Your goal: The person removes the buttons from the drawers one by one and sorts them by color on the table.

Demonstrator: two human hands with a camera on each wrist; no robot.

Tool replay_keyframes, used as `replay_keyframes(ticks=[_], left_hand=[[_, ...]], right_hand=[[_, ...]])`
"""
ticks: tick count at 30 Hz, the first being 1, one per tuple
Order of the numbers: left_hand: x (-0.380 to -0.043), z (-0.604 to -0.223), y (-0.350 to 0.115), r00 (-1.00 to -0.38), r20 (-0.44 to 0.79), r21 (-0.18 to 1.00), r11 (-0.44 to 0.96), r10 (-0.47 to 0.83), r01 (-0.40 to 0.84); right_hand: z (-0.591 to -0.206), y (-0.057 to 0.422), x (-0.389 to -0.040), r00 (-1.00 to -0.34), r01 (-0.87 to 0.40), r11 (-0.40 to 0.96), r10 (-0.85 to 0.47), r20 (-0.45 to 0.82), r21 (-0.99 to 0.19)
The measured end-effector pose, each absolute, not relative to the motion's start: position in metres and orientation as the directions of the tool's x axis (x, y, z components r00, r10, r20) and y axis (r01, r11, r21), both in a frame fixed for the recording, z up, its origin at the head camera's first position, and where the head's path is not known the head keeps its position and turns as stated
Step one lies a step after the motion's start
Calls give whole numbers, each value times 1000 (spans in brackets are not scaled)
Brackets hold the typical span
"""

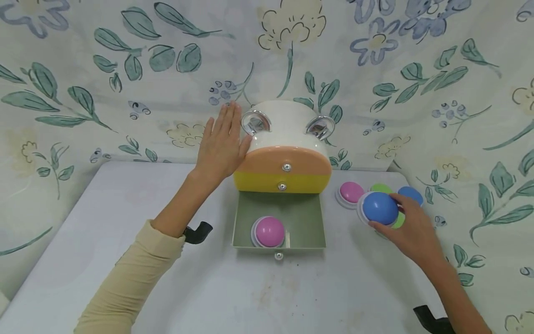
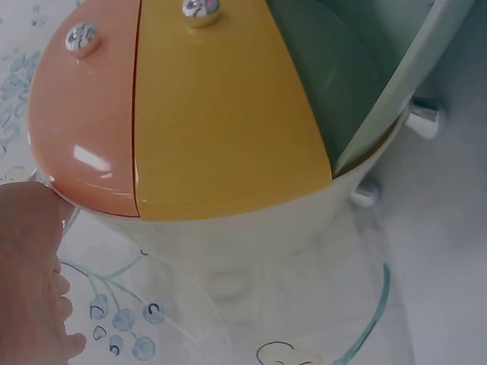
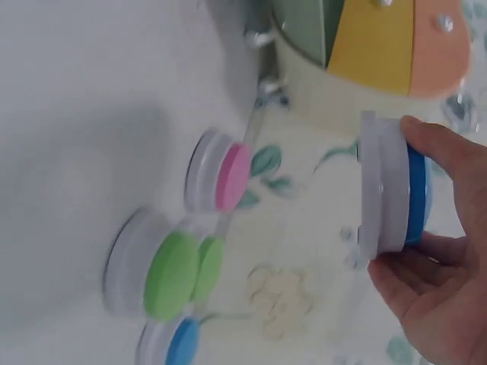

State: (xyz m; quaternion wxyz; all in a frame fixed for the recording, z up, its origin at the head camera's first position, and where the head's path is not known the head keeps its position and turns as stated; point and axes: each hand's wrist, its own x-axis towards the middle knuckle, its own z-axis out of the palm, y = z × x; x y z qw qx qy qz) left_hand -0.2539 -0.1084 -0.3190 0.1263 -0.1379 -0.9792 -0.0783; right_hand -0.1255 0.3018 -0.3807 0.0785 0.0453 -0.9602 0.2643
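Observation:
A small chest of drawers [image 1: 288, 123] has a white top, orange and yellow drawer fronts and a green bottom drawer [image 1: 304, 218] that is pulled out. Inside that drawer lies a round push button [image 1: 270, 231] with a pink dome and white base. My left hand [image 1: 221, 144] rests with straight fingers against the chest's left side, thumb near its silver ear-like handle [image 1: 256, 121]. With thumb and fingers, my right hand [image 1: 410, 227] grips a blue push button [image 1: 380, 208] by its rim; the right wrist view shows it raised above the table, its base [image 3: 380, 182] facing sideways.
Right of the chest stand a pink button [image 1: 351, 192], two green buttons [image 3: 172, 275] and another blue button [image 1: 410, 195], close together on the white table [image 1: 333, 292]. A flowered cloth [image 1: 167, 93] hangs behind the table. Black straps [image 1: 198, 233] stick out by both wrists.

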Motion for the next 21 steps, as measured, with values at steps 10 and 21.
replay_keyframes(ticks=[10, 21], left_hand=[[-254, -318, -107, -934, 264, 132, 950, 241, 283], [-253, -318, -107, -937, 258, 137, 951, 237, 278]], right_hand=[[-395, 376, -128, -993, 14, 833, 78, 93, -552], [-423, 420, -127, -986, 148, 823, 163, -22, -548]])
